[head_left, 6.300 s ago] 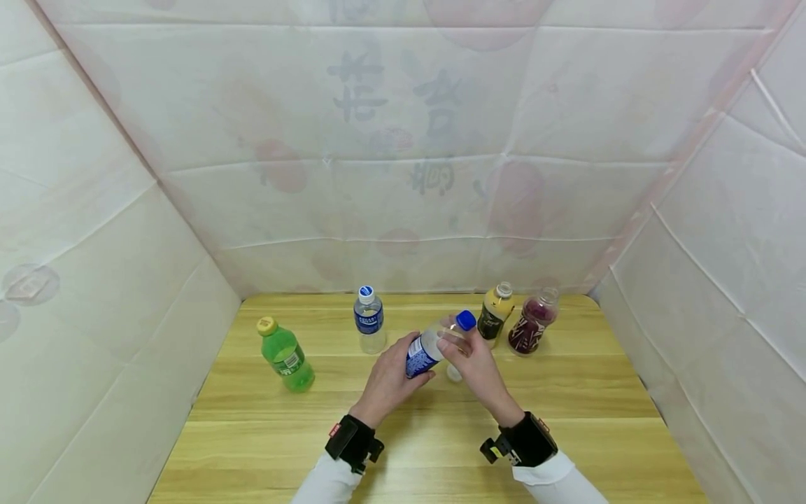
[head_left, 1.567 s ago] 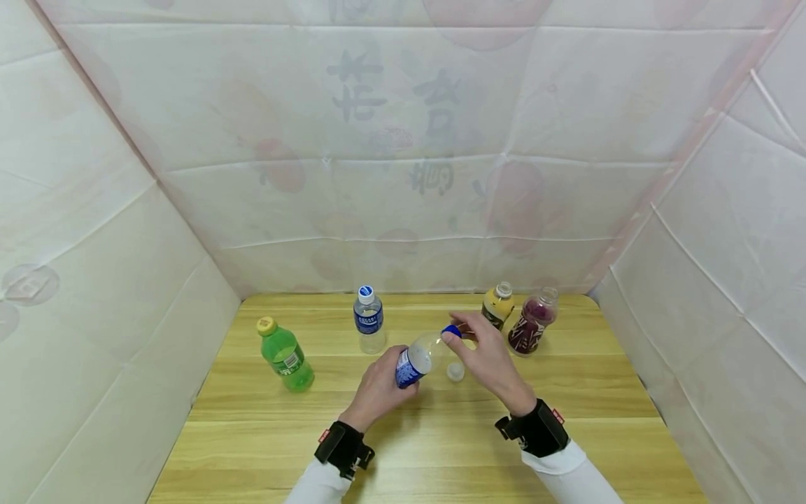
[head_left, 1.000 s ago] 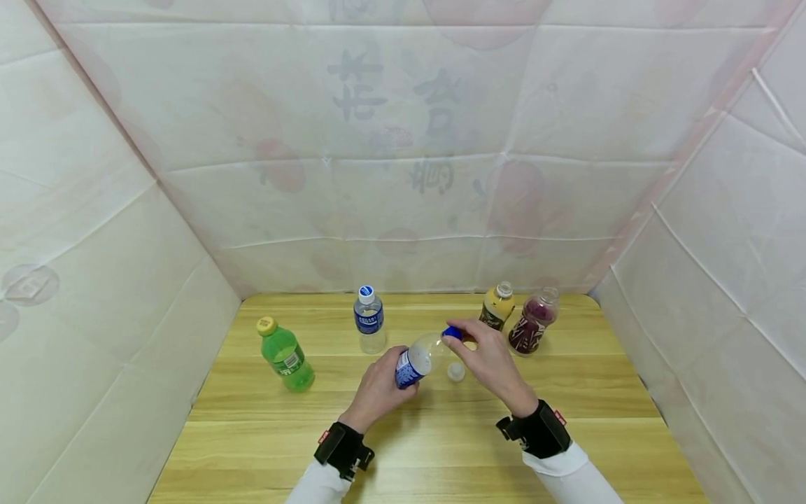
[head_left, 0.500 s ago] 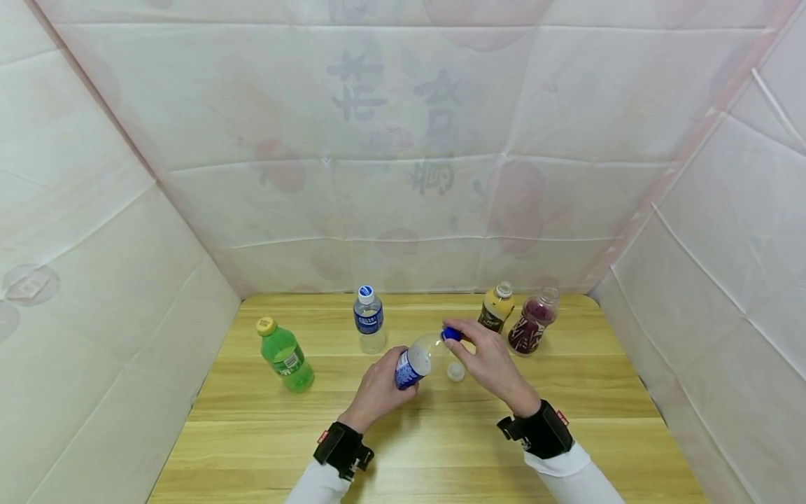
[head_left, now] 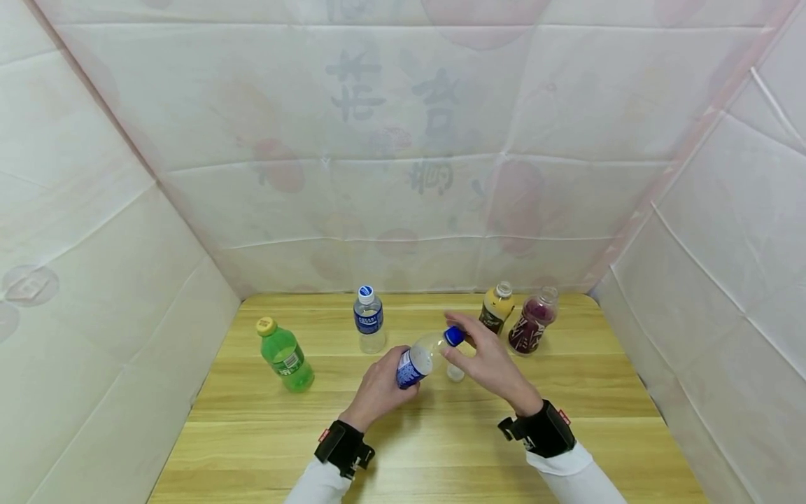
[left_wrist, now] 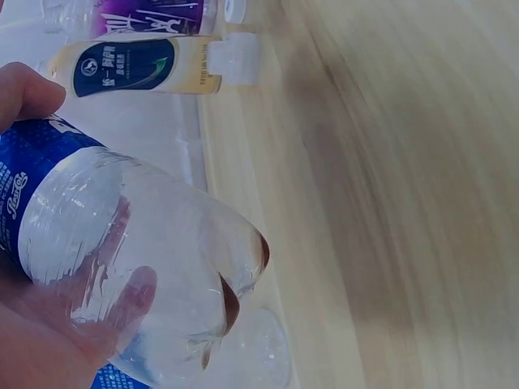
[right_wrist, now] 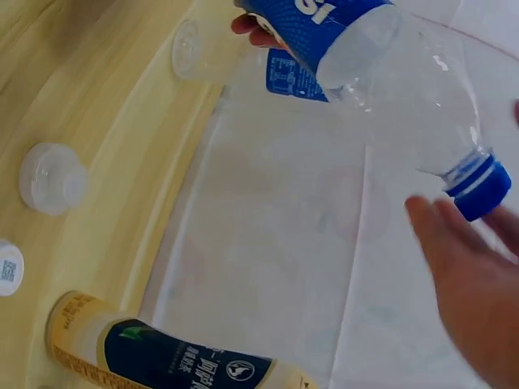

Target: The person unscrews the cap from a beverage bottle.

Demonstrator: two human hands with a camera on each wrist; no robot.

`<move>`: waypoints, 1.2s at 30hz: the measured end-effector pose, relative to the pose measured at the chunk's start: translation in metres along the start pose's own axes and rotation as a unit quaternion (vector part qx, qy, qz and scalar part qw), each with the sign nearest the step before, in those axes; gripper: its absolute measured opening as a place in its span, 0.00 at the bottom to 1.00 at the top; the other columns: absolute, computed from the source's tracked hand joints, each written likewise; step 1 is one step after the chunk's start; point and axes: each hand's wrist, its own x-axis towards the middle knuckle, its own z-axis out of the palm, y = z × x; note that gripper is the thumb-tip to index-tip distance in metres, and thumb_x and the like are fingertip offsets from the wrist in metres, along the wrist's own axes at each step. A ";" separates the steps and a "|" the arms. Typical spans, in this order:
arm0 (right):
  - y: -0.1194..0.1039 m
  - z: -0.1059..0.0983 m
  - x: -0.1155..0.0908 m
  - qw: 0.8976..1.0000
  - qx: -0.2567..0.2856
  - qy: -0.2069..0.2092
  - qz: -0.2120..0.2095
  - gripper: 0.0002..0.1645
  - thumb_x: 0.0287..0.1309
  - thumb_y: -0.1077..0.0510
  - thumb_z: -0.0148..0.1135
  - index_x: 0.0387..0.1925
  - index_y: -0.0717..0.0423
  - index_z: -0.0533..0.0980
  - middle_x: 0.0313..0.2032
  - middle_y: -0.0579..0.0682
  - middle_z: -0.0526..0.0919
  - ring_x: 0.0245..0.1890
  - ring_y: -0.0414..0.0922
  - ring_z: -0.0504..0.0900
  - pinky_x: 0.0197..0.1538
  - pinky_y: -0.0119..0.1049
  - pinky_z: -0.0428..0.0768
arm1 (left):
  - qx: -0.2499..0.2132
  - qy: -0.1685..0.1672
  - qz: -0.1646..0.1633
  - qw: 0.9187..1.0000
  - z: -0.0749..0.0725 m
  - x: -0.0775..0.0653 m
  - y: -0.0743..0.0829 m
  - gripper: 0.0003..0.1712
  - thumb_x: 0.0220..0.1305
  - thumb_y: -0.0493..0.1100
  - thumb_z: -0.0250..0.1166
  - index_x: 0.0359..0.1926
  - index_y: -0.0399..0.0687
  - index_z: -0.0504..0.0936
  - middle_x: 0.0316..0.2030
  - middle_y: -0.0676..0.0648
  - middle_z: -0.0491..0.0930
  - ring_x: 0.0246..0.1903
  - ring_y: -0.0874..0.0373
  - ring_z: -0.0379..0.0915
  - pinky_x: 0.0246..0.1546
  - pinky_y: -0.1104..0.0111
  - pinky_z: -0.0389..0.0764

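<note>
My left hand [head_left: 380, 386] grips a clear, empty-looking Pepsi bottle [head_left: 420, 358] by its blue label. The bottle tilts above the table, its base toward the left hand and its neck toward the right. A blue cap [right_wrist: 480, 188] sits on the neck. Around that cap, my right hand [head_left: 494, 364] has its thumb and fingers spread; in the right wrist view the thumb stands apart from it. Part of the left hand shows through the clear plastic in the left wrist view.
On the wooden table [head_left: 283, 448] stand a green bottle [head_left: 287, 355], a clear blue-labelled bottle [head_left: 369, 320], a yellow bottle [head_left: 496, 308] and a purple bottle [head_left: 532, 323], the last two uncapped. A translucent cap [right_wrist: 53, 178] and a white cap [right_wrist: 8, 269] lie nearby.
Half a second ago the right thumb and fingers pinched the blue cap; now they have spread away from it. Since the oldest frame the bottle has moved slightly left and toward me.
</note>
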 end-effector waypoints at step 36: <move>0.000 -0.008 0.000 0.999 -0.033 -0.004 -0.028 0.22 0.69 0.63 0.65 0.63 0.61 0.78 0.57 0.53 0.82 0.56 0.51 0.83 0.58 0.48 0.83 | -0.060 -0.033 -0.025 0.997 0.002 -0.002 0.002 0.39 0.55 0.43 0.77 0.66 0.42 0.72 0.56 0.41 0.81 0.53 0.45 0.80 0.56 0.48 0.81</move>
